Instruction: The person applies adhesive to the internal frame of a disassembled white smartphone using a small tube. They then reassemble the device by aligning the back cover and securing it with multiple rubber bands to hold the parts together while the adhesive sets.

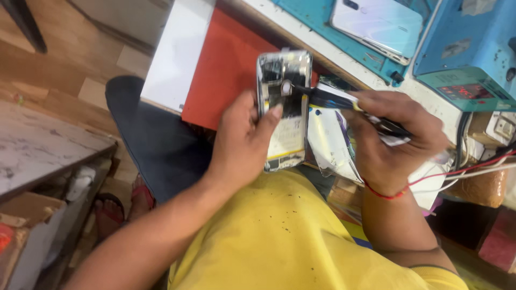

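Opened phone (pixel 284 107) gripped in my left hand (pixel 242 139) to steady it — right hand (pixel 395 134) pinches tweezers (pixel 344 104) w/ tip on board.

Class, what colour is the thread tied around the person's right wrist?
Red. The thread circles the right hand's wrist, clearest in the head view.

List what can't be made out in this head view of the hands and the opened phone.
- Opened phone: small parts inside are blurred; left hand covers its left edge.
- Tool in right hand: its back end is hidden in the fingers, so its kind is unclear.
- White phone on the bench: cut off by the top edge.
- Blue machine: cut off at the right edge.
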